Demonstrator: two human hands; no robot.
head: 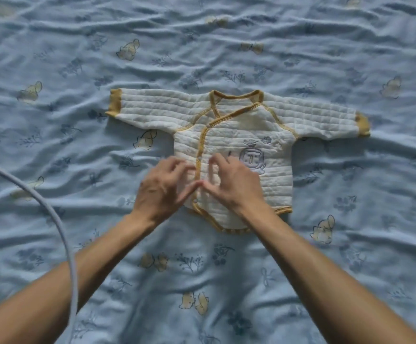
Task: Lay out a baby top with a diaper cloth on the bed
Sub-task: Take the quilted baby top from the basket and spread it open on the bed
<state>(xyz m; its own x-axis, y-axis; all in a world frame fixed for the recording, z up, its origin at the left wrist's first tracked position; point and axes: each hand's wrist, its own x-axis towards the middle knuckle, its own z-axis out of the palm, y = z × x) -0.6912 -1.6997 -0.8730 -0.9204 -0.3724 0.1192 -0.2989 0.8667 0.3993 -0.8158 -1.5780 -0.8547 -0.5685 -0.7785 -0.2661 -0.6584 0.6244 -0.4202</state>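
A: Starting at the far left, what crosses the picture?

B: A pale grey cable curving down over the left forearm, well to the left of the fingers. Under everything lies the blue bed sheet, wrinkled, printed with small yellow animals and dark flower sprigs.

A: And the left hand?

B: The left hand rests palm down on the lower left part of the baby top. Its fingers are curled and slightly parted, their tips on the quilted cloth just left of the yellow front seam. The thumb reaches right and meets the other thumb at the seam — whether they nip the fabric between them I cannot tell.

A: Where is the top itself?

B: Flat on the sheet, front up, near the middle of the bed. The left sleeve runs out beyond and left of the fingertips, ending in a yellow cuff. The wrap neckline lies beyond the fingers, trimmed in yellow.

A: The right hand?

B: The right hand lies on the top's lower middle, fingers bent and loosely gathered, tips pressing the cloth just right of the seam. An embroidered figure sits just right of those fingertips — partly hidden by the knuckles. The right sleeve stretches away to the right.
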